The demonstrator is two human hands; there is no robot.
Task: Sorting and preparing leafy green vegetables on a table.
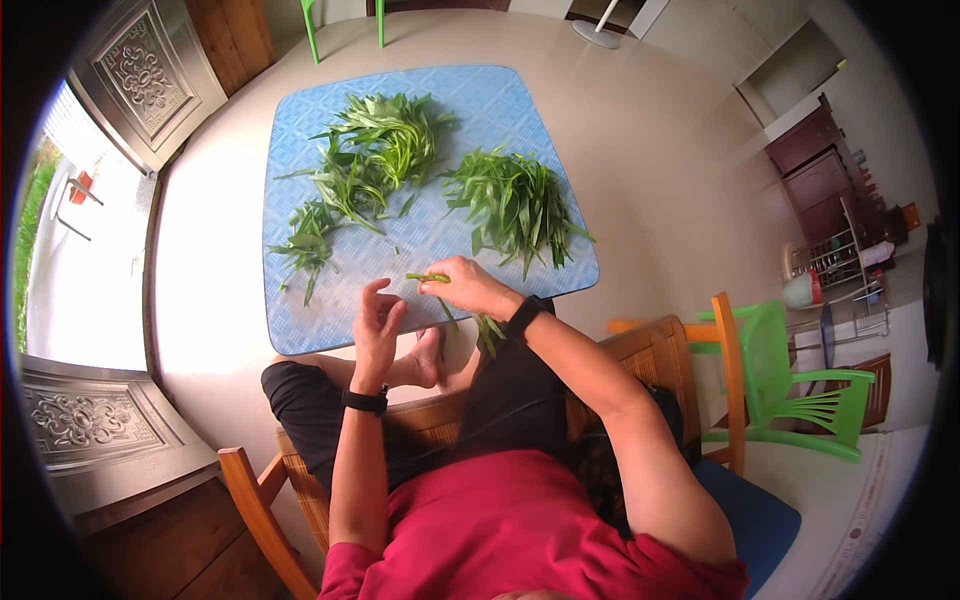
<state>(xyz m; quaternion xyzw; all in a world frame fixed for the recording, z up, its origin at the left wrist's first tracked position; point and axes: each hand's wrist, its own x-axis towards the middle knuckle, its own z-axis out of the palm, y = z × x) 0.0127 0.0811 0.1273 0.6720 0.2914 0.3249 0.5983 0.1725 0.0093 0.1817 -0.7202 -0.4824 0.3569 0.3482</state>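
Note:
My right hand [466,286], above the near edge of the blue patterned table [420,240], grips a few green stems [429,277] of a leafy vegetable, whose leaves [487,334] hang below the wrist. To its left, my left hand [377,322] is raised at the same edge, fingers curved and apart, with nothing in it. A large bundle of long-leaved greens [517,202] lies on the table's right side. Farther back is another bundle with its stems bent round [397,135]. Loose leafy sprigs [345,184] and a smaller pile [307,240] lie towards the left.
Under me is a wooden armchair with a slatted seat [427,420]. A green plastic chair [787,390] stands at the right, near a dish rack [832,262]. Ornate metal doors [142,75] flank a bright doorway at the left. Bare feet [426,356] show below the table edge.

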